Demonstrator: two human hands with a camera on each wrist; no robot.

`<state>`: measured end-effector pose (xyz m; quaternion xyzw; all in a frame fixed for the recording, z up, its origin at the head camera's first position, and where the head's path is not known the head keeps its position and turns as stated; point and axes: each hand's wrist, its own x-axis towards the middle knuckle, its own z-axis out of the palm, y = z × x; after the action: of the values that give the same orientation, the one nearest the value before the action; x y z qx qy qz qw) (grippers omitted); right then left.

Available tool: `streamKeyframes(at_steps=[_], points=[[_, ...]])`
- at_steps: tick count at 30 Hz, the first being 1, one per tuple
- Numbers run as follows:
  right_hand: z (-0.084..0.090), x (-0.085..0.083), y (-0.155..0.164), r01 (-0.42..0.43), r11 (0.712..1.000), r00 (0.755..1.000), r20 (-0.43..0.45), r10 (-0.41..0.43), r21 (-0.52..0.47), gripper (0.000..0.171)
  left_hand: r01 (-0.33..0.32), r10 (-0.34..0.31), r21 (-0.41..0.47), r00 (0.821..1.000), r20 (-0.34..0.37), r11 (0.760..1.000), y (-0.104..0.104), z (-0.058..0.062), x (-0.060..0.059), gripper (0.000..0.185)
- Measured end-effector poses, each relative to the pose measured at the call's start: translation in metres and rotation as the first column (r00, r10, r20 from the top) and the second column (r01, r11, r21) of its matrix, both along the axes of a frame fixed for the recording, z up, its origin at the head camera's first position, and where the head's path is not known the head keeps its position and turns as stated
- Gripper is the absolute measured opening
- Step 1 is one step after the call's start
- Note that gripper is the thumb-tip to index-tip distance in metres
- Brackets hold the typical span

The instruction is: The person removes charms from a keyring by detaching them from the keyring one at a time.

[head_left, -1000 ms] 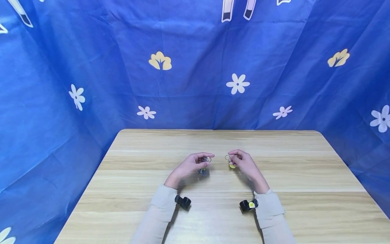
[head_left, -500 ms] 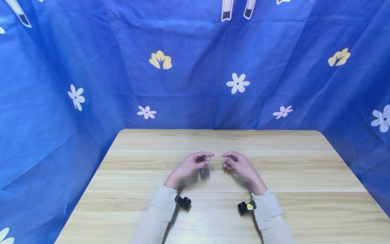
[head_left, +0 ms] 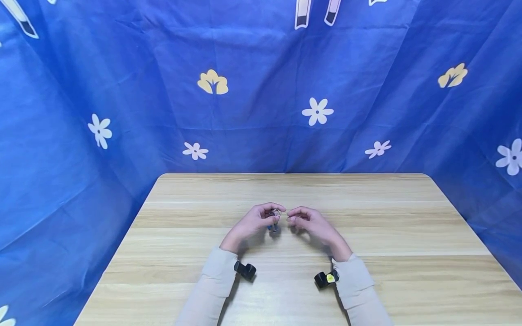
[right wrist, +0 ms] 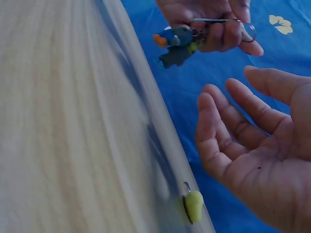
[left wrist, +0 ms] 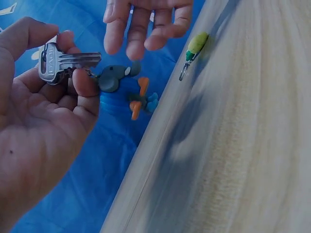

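Head view showed the left hand (head_left: 253, 222) pinching a silver key (left wrist: 60, 63) between thumb and forefinger, above the middle of the surface (head_left: 408, 235). We noted small figure charms (left wrist: 126, 90), grey, blue and orange, hanging from the key's ring. The right hand (head_left: 311, 222) held nothing; its fingers lay relaxed and spread, just beside the left. A yellow-green charm (right wrist: 193, 205) with a small clasp lay alone on the surface below the right hand.

In our judgement, steady work called for a firm pinch on the key's bow while the free hand took the dangling pieces singly, low over the surface.

We recorded a pale wood-grain surface, backed and flanked by blue cloth (head_left: 122, 90) printed with white flowers.
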<state>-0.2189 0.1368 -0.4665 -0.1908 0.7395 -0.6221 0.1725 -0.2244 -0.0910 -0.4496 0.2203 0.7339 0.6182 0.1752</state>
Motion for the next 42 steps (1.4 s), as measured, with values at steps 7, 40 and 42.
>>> streamKeyframes(at_steps=[7, 40, 42], points=[[-0.003, 0.001, -0.008, -0.03, 0.998, 0.998, -0.055, 0.032, 0.046, 0.036, 0.01, -0.01, 0.007, 1.0, 0.007, 1.0, 0.0, 0.0, 0.0, 0.035], [-0.007, 0.009, -0.02, -0.104, 0.986, 0.988, -0.097, 0.117, 0.128, 0.025, 0.083, -0.083, 0.067, 0.997, 0.003, 0.994, 0.0, 0.003, 0.009, 0.041], [-0.007, 0.009, -0.02, -0.108, 0.987, 0.99, -0.079, 0.118, 0.122, 0.023, 0.079, -0.078, 0.056, 0.997, -0.008, 0.995, 0.0, 0.003, 0.009, 0.041]])
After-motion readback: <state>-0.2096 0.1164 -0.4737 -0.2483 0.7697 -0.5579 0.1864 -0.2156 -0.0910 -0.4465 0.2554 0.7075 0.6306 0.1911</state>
